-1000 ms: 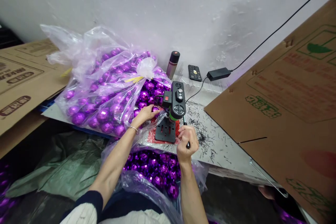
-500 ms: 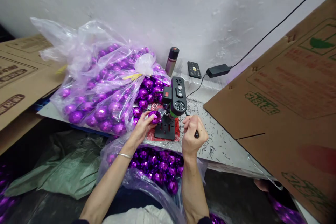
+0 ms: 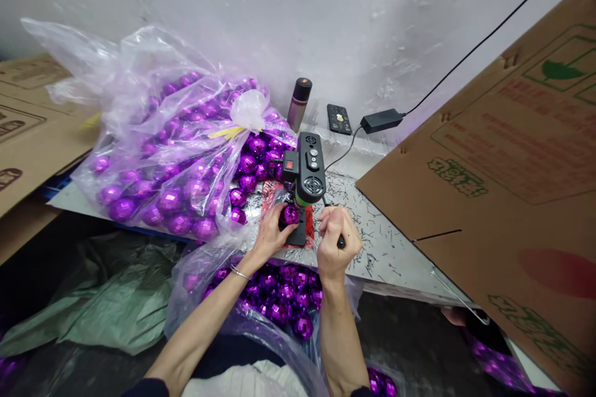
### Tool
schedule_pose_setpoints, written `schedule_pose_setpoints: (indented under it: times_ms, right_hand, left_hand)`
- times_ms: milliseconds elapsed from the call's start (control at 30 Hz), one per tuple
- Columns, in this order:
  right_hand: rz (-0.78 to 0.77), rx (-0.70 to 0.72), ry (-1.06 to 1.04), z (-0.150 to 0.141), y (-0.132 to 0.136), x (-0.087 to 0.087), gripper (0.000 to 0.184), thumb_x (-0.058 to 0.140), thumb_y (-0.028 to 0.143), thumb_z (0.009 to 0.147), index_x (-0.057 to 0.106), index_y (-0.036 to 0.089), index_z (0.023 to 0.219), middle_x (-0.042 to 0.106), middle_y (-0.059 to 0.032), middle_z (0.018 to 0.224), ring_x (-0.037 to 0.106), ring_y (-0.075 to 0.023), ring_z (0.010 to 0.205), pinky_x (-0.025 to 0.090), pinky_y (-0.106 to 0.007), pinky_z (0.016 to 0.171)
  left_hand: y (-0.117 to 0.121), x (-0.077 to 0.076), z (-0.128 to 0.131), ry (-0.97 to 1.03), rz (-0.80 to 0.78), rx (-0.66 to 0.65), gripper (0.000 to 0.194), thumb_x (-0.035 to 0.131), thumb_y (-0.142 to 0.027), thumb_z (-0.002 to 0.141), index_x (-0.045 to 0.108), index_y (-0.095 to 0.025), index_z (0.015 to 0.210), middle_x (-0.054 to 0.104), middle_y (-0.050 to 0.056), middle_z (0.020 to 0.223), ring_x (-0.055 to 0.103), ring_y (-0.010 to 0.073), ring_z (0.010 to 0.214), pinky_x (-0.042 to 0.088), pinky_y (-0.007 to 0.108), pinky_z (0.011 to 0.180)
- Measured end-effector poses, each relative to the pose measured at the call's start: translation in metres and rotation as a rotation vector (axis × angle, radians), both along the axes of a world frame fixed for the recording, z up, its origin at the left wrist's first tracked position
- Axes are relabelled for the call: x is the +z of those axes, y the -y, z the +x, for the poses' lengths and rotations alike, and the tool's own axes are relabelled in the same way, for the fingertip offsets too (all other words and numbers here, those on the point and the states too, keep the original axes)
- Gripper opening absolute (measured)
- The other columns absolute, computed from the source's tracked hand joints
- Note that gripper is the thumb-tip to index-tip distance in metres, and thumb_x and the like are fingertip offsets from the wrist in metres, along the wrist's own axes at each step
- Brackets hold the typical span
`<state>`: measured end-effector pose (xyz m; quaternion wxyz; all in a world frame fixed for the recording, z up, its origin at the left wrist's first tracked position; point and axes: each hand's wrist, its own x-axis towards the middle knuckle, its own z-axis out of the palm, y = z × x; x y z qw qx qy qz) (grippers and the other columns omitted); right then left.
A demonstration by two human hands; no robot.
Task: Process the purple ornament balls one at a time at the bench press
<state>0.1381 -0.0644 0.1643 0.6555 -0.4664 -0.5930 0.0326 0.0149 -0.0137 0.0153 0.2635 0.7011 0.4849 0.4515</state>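
Between the thumb and fingers of my left hand (image 3: 271, 231) is a shiny purple faceted ball (image 3: 291, 214). It sits over the black base plate (image 3: 297, 237), below the head of a small black bench drill press (image 3: 311, 167) with a red switch. My right hand (image 3: 339, 242) is wrapped around the press's black-knobbed lever (image 3: 341, 242), to the right of the machine. An open clear bag of purple balls (image 3: 279, 304) hangs below the table edge, beneath my forearms. Whether the tool tip touches the ball is hidden.
A big clear bag of purple balls (image 3: 172, 198) lies at left. Behind the press are a dark-capped bottle (image 3: 299, 105), a phone (image 3: 339, 119) and a power adapter (image 3: 382, 121). Cardboard boxes (image 3: 503, 198) flank both sides. Dark shavings litter the table (image 3: 386, 248).
My left hand has moved right, carrying the purple ball from beside the press to under its head. My right hand stays on the lever. The whole view has shifted slightly.
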Motion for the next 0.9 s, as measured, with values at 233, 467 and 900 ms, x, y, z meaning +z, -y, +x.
schedule_pose_setpoints:
  times_ms: [233, 467, 900]
  right_hand:
    - [0.008, 0.011, 0.033, 0.001, 0.003, -0.006, 0.037, 0.046, 0.016, 0.105, 0.05, 0.023, 0.069, 0.057, 0.0008, 0.069, 0.061, -0.014, 0.069, 0.045, -0.029, 0.061]
    - [0.108, -0.048, 0.097, 0.0, 0.003, -0.048, 0.034, 0.041, 0.016, 0.105, 0.052, 0.023, 0.073, 0.059, 0.0003, 0.071, 0.062, -0.0145, 0.068, 0.047, -0.03, 0.063]
    - [0.176, 0.003, 0.041, 0.003, -0.003, -0.086, 0.038, 0.037, 0.024, 0.107, 0.053, 0.023, 0.074, 0.059, -0.0009, 0.076, 0.057, -0.0142, 0.064, 0.046, -0.03, 0.058]
  left_hand:
    - [-0.001, -0.011, 0.002, 0.003, 0.02, -0.009, 0.058, 0.08, -0.043, 0.088, 0.059, -0.021, 0.138, 0.07, 0.015, 0.138, 0.065, 0.0335, 0.132, 0.051, 0.054, 0.114]
    - [0.001, -0.012, 0.001, 0.02, 0.029, -0.013, 0.057, 0.08, -0.042, 0.09, 0.06, -0.022, 0.139, 0.07, 0.015, 0.138, 0.066, 0.0328, 0.131, 0.053, 0.051, 0.112]
    - [0.003, -0.016, 0.002, 0.017, 0.11, -0.011, 0.058, 0.079, -0.041, 0.091, 0.057, -0.023, 0.142, 0.07, 0.014, 0.136, 0.068, 0.0317, 0.128, 0.056, 0.049, 0.108]
